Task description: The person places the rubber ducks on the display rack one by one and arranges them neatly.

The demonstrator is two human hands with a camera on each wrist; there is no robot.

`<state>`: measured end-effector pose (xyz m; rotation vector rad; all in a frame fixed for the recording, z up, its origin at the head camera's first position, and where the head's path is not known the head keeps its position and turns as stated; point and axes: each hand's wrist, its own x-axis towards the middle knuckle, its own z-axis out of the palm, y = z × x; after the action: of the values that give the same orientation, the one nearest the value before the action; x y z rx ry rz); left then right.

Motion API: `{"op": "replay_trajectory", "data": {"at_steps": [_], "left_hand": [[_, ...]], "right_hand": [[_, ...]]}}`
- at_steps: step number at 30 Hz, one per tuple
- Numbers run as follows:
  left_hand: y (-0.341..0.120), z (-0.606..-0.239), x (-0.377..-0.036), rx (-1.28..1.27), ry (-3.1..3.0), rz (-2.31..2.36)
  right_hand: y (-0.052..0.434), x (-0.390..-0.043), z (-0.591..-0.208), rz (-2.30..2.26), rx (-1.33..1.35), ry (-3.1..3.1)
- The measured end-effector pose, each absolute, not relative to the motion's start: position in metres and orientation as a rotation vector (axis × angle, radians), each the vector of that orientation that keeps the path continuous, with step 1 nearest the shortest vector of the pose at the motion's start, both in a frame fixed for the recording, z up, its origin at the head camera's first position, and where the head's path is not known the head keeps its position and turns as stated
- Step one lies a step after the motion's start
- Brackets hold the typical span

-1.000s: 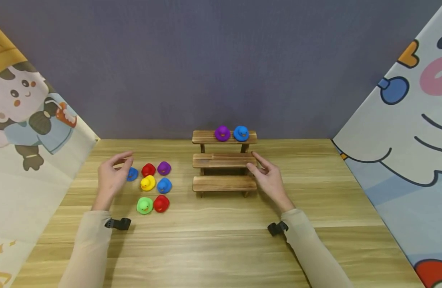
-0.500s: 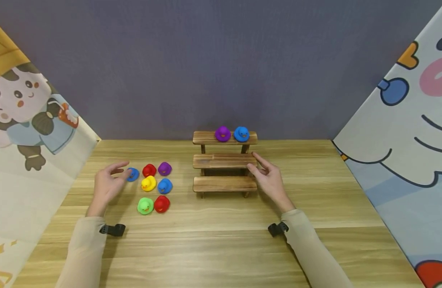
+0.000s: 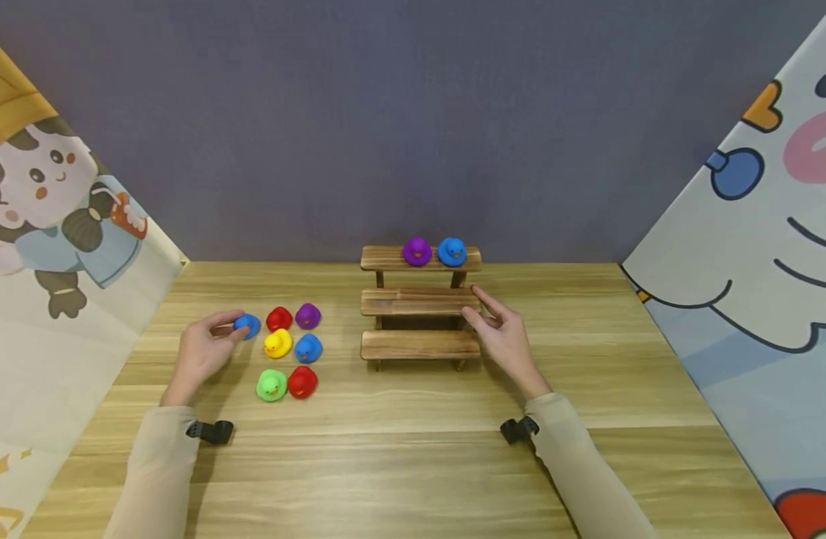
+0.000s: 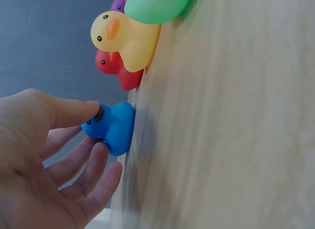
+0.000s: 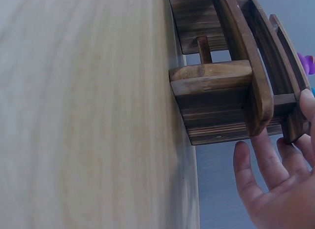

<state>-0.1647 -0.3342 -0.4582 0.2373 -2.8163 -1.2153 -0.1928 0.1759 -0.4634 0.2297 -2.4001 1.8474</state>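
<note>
My left hand (image 3: 207, 346) lies on the wooden table at the left. Its thumb and forefinger pinch a small blue duck (image 3: 248, 325), which stands on the table. In the left wrist view the thumb presses the blue duck's (image 4: 112, 128) head and the fingers touch its base. My right hand (image 3: 500, 333) rests with straight fingers against the right end of a three-step wooden stand (image 3: 413, 302) and holds nothing. On the top step stand a purple duck (image 3: 417, 251) and a blue duck (image 3: 451, 252).
Beside the pinched duck stand a red duck (image 3: 277, 319), a purple duck (image 3: 308, 316), a yellow duck (image 3: 277, 343), a blue duck (image 3: 308, 348), a green duck (image 3: 271, 385) and another red duck (image 3: 301, 382). Printed cloth panels flank the table on both sides.
My left hand has dropped toward the table, and its thumb and forefinger have closed on the leftmost blue duck. The right hand has stayed at the stand.
</note>
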Motion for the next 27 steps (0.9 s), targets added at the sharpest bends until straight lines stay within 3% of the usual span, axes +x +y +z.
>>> {"op": "replay_trajectory", "data": {"at_steps": [27], "left_hand": [[-0.330,-0.449,-0.166,0.220,-2.714,-1.200]], "right_hand": [[0.176,-0.194,-0.466,1.870,0.242,-2.370]]}}
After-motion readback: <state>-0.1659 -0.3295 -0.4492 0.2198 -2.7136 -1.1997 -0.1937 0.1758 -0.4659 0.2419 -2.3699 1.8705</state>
